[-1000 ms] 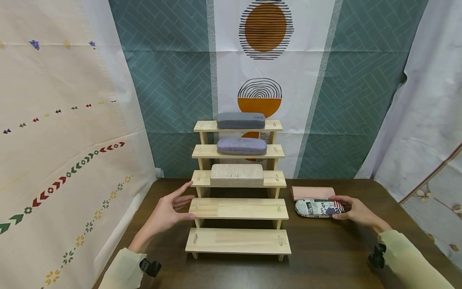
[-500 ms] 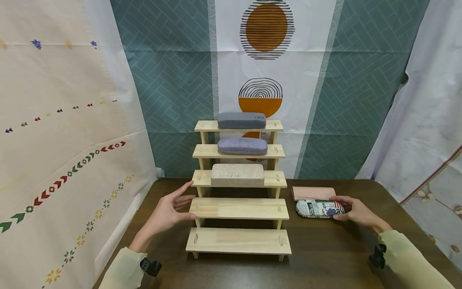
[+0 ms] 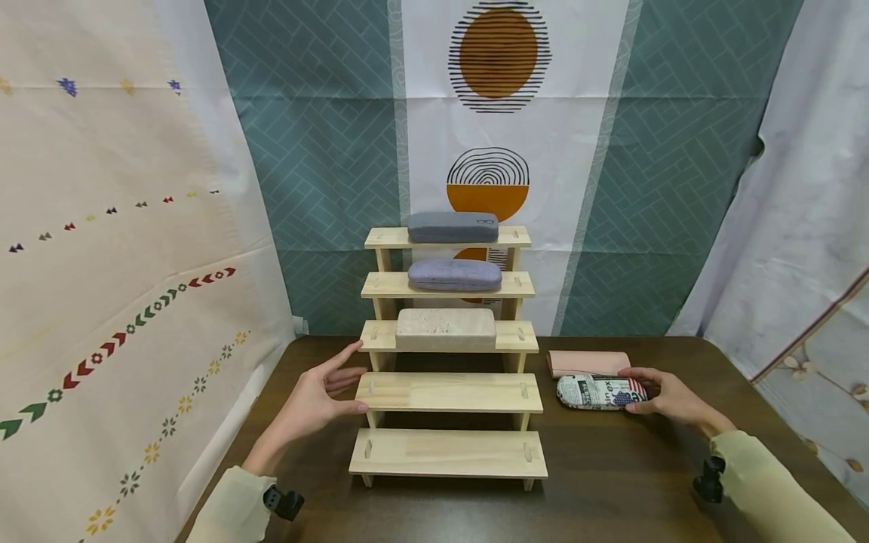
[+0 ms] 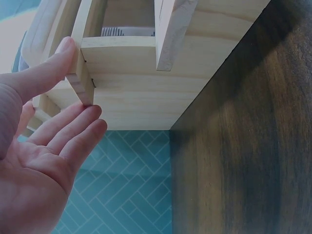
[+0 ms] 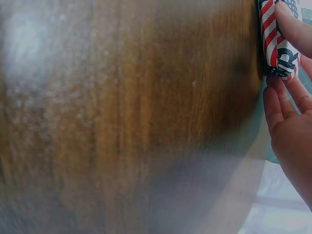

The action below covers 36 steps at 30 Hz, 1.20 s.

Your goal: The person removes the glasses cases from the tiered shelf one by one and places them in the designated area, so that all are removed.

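A wooden tiered stand [image 3: 449, 392] occupies the middle of the dark table. My left hand [image 3: 315, 400] holds the left end of its second-lowest step, thumb at the front edge and fingertips at the back; the left wrist view shows the thumb and fingers [image 4: 80, 139] on either side of the board's end. A newspaper-and-flag-print glasses case [image 3: 597, 392] lies right of the stand. Around its right end, the thumb and fingers of my right hand [image 3: 675, 403] grip it, and the right wrist view shows its striped end [image 5: 280, 44] between them.
A pink glasses case [image 3: 587, 362] lies just behind the printed one. On the upper three steps sit a grey case [image 3: 451, 228], a purple case [image 3: 455, 275] and a cream case [image 3: 444, 326]. Fabric hangings [image 3: 326, 151] enclose the back and sides of the table [image 3: 611, 483].
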Tool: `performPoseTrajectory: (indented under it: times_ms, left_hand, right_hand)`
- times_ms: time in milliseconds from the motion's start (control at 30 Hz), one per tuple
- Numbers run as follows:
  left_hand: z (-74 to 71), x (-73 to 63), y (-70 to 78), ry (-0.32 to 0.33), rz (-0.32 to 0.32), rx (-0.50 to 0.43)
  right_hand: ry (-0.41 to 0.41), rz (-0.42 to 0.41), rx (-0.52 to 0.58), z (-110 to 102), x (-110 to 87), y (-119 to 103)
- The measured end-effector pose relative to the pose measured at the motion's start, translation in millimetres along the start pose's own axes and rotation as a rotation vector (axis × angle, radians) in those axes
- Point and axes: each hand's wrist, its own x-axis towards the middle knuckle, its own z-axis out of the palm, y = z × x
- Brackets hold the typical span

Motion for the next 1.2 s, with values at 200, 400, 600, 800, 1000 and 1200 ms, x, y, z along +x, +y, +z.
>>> performPoseTrajectory:
  times_ms: [200,400,600,800,1000,1200]
  left_hand:
    - [1.0,0.6,-0.6,-0.005,0.006,-0.005]
    - [2.2,1.1,-0.6,-0.005,0.008,-0.009]
    - [2.9,1.1,-1.3,-0.007,0.014,-0.019]
    - [0.5,0.4,-2.1,-0.003,0.02,-0.016]
    - [-2.0,-0.7,-3.0,0.006,0.016,-0.006]
    - [-0.3,0.1,-3.5,0.001,0.007,-0.008]
  right_hand:
    - [0.005,-0.007,-0.017,-0.7,-1.9,-0.8]
    - [0.022,-0.017,-0.013,-3.0,-4.7,-0.5]
    - [0.061,-0.029,-0.018,-8.9,-10.3,-6.1]
    - [0.133,-0.114,-0.019,-15.2,-11.7,-36.4]
    - [0.133,-0.2,-0.083,-13.2,-8.4,-89.5]
    - [0.107,-0.287,-0.082,-0.6,-6.3,-149.0]
